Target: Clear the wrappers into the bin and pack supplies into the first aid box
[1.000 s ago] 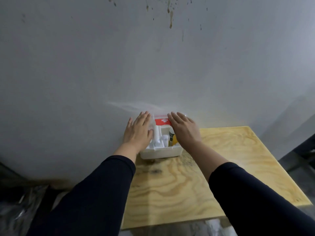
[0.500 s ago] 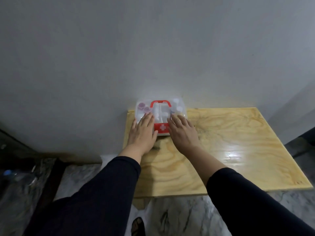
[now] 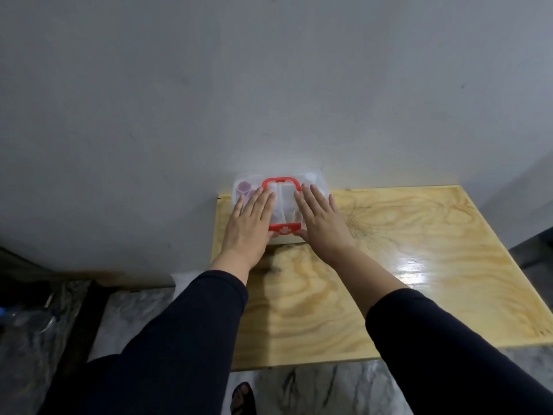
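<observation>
The first aid box [image 3: 284,202], clear plastic with a red handle and a red clasp bearing a white cross, stands at the back left of the wooden table, against the wall. Its lid is down. My left hand [image 3: 250,227] lies flat on the left half of the lid, fingers spread. My right hand [image 3: 321,221] lies flat on the right half, its thumb by the red clasp. Purple caps [image 3: 244,186] show through the lid at the far left. No wrappers or bin are in sight.
The plywood table [image 3: 419,259] stretches right and toward me, glossy with a light glare. A grey wall [image 3: 269,85] rises right behind the box. Marble floor [image 3: 314,387] lies below the table's near edge. Dark clutter [image 3: 27,313] sits at the far left.
The lid of the box, open a second ago, has come down. Both hands moved from the sides of the open box onto the top of the lid.
</observation>
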Motion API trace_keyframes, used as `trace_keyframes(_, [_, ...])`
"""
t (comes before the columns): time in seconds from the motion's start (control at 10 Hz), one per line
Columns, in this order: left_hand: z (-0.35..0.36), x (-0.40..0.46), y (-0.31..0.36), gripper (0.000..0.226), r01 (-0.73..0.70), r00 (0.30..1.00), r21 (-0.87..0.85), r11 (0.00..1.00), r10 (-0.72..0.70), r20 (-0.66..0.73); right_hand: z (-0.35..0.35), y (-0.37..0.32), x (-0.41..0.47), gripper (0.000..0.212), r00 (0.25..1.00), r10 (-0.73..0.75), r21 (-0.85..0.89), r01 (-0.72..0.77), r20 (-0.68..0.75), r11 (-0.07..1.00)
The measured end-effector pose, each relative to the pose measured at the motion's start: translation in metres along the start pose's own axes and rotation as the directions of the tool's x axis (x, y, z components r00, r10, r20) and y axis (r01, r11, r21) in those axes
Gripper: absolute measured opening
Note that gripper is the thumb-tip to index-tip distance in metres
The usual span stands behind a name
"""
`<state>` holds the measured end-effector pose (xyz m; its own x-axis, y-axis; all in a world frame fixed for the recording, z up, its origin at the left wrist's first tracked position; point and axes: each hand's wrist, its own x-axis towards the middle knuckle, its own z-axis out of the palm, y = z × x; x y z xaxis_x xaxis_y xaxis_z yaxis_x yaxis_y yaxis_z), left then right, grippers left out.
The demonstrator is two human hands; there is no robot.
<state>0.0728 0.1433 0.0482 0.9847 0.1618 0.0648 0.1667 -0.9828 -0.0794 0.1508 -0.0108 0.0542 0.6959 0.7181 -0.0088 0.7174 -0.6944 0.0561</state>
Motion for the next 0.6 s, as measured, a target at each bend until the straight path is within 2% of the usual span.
trace_keyframes(0.4, [0.004,0.027,-0.013,0.077,0.009,1.0,-0.036,0.999,-0.009,0.003,0.002,0.005,0.032,0.077,1.0,0.018,0.029,-0.018,0.011,0.999])
trace_keyframes(0.5, [-0.005,0.031,-0.014,0.077,0.0,1.0,-0.067,0.998,0.002,0.027,-0.005,0.006,0.033,0.078,1.0,0.006,0.074,-0.008,0.023,0.997])
trace_keyframes(0.6, [-0.023,0.034,-0.02,0.083,-0.03,0.993,-0.132,0.991,0.045,0.112,-0.02,0.012,0.03,0.088,0.995,-0.007,0.226,-0.014,0.095,0.974])
